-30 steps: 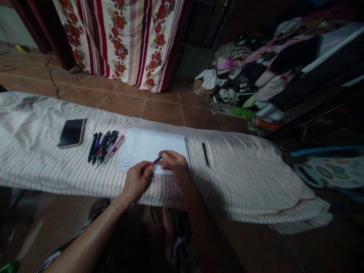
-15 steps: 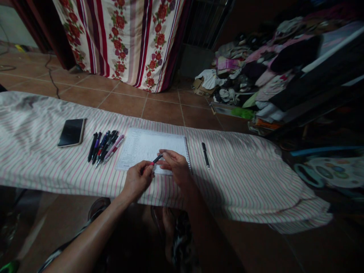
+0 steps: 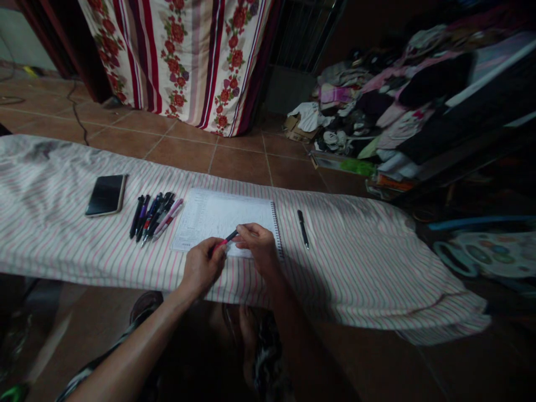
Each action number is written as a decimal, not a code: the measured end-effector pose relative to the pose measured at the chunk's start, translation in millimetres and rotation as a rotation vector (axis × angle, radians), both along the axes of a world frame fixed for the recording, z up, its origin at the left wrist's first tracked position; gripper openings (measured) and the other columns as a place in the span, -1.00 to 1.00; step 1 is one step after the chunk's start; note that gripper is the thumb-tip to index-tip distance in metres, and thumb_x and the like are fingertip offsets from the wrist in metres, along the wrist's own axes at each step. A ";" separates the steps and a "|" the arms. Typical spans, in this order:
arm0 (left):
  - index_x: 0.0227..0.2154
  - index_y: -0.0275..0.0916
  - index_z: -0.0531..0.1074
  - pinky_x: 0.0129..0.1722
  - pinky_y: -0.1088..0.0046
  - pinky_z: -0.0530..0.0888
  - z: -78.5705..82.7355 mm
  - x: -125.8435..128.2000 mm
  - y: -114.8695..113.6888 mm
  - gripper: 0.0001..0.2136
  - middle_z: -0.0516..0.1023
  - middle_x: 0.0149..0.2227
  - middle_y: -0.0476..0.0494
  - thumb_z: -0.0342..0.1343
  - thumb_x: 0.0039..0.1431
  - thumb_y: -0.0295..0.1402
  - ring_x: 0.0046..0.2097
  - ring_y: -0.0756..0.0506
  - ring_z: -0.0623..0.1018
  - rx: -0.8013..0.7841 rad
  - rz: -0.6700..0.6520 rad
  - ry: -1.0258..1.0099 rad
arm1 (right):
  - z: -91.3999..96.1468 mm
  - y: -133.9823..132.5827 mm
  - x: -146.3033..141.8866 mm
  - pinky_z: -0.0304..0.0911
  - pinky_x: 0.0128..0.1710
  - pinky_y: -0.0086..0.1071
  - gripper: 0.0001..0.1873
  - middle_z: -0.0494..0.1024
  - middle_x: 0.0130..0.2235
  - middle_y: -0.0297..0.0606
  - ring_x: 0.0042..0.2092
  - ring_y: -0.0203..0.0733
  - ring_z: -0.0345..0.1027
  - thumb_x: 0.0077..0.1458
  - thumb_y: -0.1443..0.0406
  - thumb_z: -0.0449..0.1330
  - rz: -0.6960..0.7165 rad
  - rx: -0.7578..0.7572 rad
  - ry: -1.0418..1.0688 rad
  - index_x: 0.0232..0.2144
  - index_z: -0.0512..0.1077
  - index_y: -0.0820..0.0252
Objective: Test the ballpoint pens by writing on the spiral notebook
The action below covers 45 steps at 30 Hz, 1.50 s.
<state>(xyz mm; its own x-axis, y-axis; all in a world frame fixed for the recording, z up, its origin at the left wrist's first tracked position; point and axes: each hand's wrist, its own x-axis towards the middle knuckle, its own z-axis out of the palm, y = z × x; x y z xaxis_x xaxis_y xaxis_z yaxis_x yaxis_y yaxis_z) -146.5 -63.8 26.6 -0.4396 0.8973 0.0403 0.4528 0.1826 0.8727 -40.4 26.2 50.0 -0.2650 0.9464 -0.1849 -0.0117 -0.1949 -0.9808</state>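
Both my hands hold one pen (image 3: pixel 226 241) with a red barrel and a dark front end, over the near edge of a spiral notebook (image 3: pixel 218 215). My left hand (image 3: pixel 201 267) is closed round the red barrel. My right hand (image 3: pixel 258 247) pinches the dark end with its fingertips. The notebook lies open on a long surface covered with striped cloth (image 3: pixel 360 268). Left of it lies a row of several pens (image 3: pixel 154 216). A single black pen (image 3: pixel 302 228) lies to the right of the spiral binding.
A dark phone (image 3: pixel 105 195) lies on the cloth at the left. Beyond the surface is a tiled floor (image 3: pixel 238 159), a floral hanging sheet (image 3: pixel 184 56), and a pile of clothes (image 3: pixel 377 106) at the right. My feet show below the near edge.
My hands have shifted only slightly; more of the pen's red barrel shows between them than before. Everything else lies where it was.
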 end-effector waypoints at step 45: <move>-0.32 -0.22 0.46 -0.35 0.43 0.39 -1.0 1.2 0.3 -0.70 0.55 -0.43 -0.09 -0.05 0.10 -0.13 -0.37 -0.09 0.51 -0.002 0.002 -0.047 | 0.8 -0.2 2.5 0.32 -0.58 -0.51 -0.72 0.51 -0.53 -0.32 -0.49 -0.25 0.46 -0.27 0.16 0.31 -0.013 -0.046 0.027 -0.50 0.46 0.27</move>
<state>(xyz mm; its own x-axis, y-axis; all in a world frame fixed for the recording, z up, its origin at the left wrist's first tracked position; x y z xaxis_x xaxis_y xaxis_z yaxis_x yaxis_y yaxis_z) -145.4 -63.5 25.6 -0.4425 0.8966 0.0179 0.4114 0.1853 0.8924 -37.9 26.0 50.8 -0.2584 0.9403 -0.2215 -0.0410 -0.2397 -0.9700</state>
